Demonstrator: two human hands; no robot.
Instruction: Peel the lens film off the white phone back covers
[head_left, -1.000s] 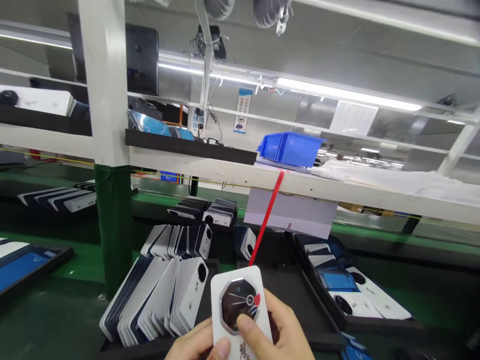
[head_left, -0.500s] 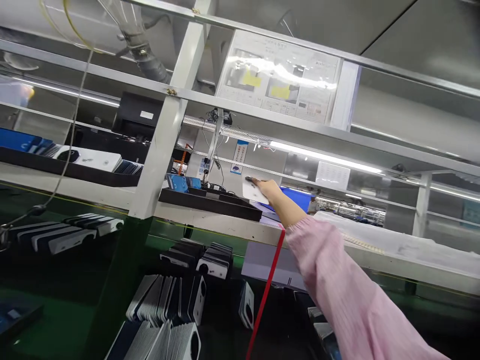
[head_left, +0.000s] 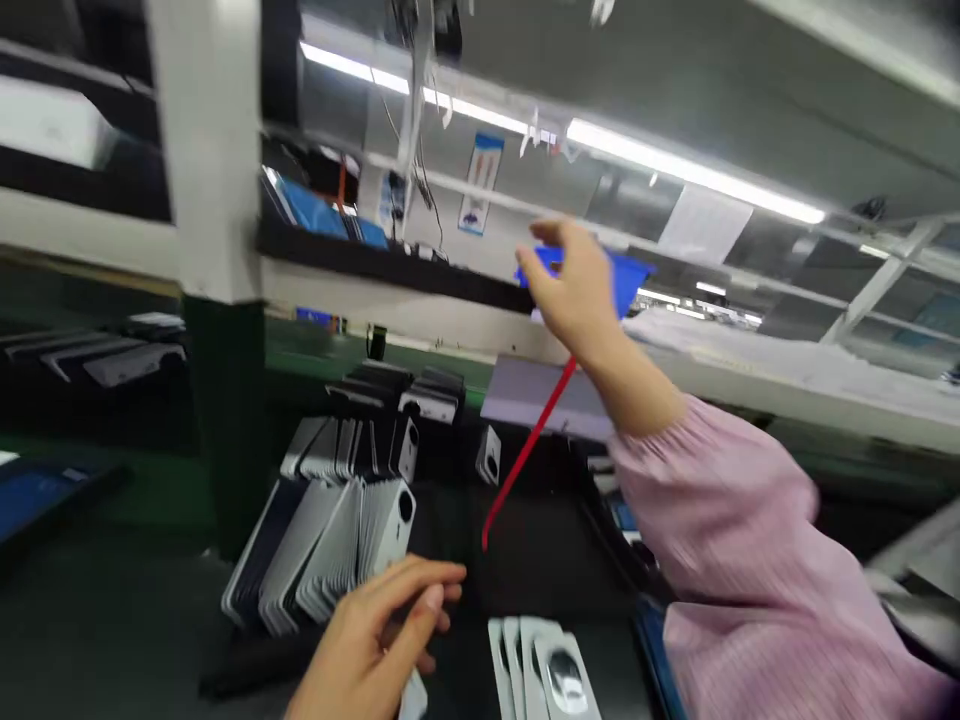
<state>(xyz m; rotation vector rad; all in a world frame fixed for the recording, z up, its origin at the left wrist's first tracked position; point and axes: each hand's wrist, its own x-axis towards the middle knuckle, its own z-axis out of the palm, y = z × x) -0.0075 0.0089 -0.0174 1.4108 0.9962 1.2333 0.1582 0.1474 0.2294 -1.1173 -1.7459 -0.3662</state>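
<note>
Head view, motion-blurred: the right hand (head_left: 577, 290) is raised with fingers loosely spread and nothing in it, just in front of the blue bin (head_left: 634, 275) on the white shelf rail (head_left: 750, 385). The left hand (head_left: 375, 640) is low and open, its fingertips just beside the leaning row of white cases (head_left: 330, 555) in the black tray (head_left: 247, 670). Right of that row the dark counter (head_left: 540, 560) lies bare up to a red strap (head_left: 529, 450); more cases (head_left: 544, 670) lie nearer. A white post (head_left: 210, 150) stands left of the row.
</note>
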